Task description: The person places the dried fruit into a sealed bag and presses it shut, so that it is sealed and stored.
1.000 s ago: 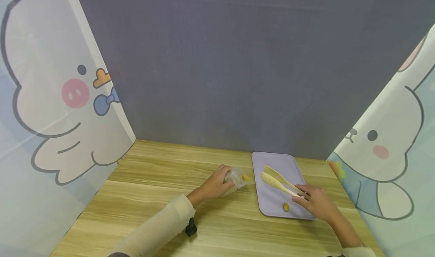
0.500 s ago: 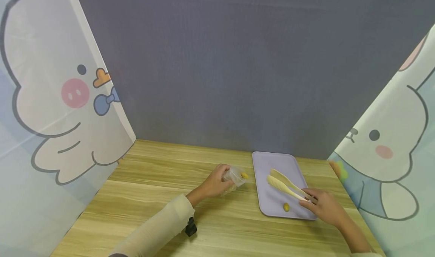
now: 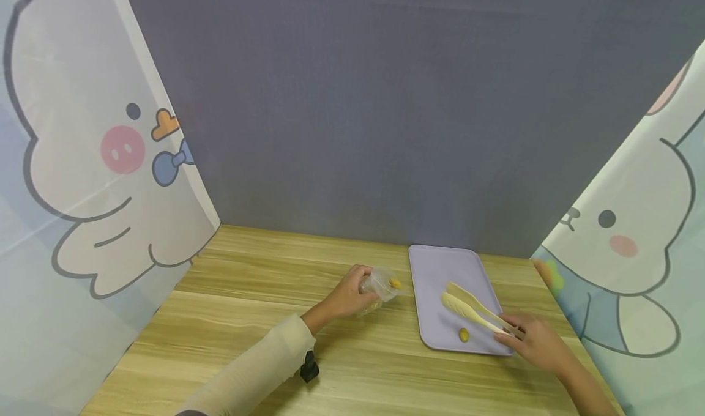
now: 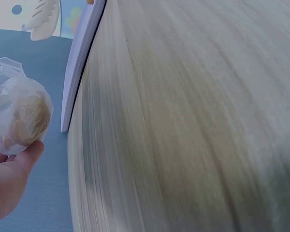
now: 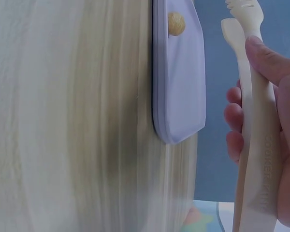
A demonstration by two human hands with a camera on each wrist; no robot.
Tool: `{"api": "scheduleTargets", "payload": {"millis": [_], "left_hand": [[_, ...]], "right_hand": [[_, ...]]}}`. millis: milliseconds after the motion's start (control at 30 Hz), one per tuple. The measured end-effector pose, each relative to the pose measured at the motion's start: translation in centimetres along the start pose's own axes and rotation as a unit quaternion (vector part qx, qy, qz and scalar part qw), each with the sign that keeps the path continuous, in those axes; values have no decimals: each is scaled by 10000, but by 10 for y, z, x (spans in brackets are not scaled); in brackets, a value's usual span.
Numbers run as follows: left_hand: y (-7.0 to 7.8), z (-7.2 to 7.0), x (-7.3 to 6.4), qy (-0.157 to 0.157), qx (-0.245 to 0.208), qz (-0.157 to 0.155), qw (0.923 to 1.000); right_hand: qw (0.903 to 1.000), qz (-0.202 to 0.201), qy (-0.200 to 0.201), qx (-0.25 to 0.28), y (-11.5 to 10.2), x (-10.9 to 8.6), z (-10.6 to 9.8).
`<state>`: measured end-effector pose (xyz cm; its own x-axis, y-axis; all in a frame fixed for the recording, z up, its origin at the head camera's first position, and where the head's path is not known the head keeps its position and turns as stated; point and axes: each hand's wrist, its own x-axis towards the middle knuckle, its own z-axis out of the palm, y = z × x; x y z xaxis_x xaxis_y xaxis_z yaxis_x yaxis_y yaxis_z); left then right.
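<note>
My left hand grips a clear plastic bag over the wood-grain table, left of the lavender tray. A small yellow piece shows at the bag's right end, and the left wrist view shows brownish-yellow contents through the bag. Cream tongs are held in my right hand, thumb on one arm and fingers round the other. Their tips stand apart over the tray with nothing between them. A small, roundish yellow-brown piece lies near the tray's front edge.
A small black object is beside the left sleeve on the table. Behind stands a dark grey panel. Cartoon-printed sheets close off the left and right sides.
My right hand has drawn the tongs back toward the right and front, away from the bag. The left hand and bag have barely moved, and the piece on the tray lies where it was.
</note>
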<state>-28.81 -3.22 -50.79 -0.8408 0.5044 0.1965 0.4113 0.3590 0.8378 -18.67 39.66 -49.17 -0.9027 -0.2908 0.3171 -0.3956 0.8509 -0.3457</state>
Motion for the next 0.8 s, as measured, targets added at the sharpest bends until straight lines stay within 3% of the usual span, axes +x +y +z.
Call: {"api": "scheduleTargets", "payload": {"millis": [300, 533, 800], "left_hand": [[1, 1, 0, 87, -44, 34, 9999], [0, 2, 0, 24, -247, -24, 9997], [0, 2, 1, -28, -368, -98, 9993]], "right_hand": [[10000, -74, 18, 6, 7, -11, 0], [9982, 389, -438, 125, 9, -19, -2], [9996, -145, -169, 184, 15, -28, 1]]}}
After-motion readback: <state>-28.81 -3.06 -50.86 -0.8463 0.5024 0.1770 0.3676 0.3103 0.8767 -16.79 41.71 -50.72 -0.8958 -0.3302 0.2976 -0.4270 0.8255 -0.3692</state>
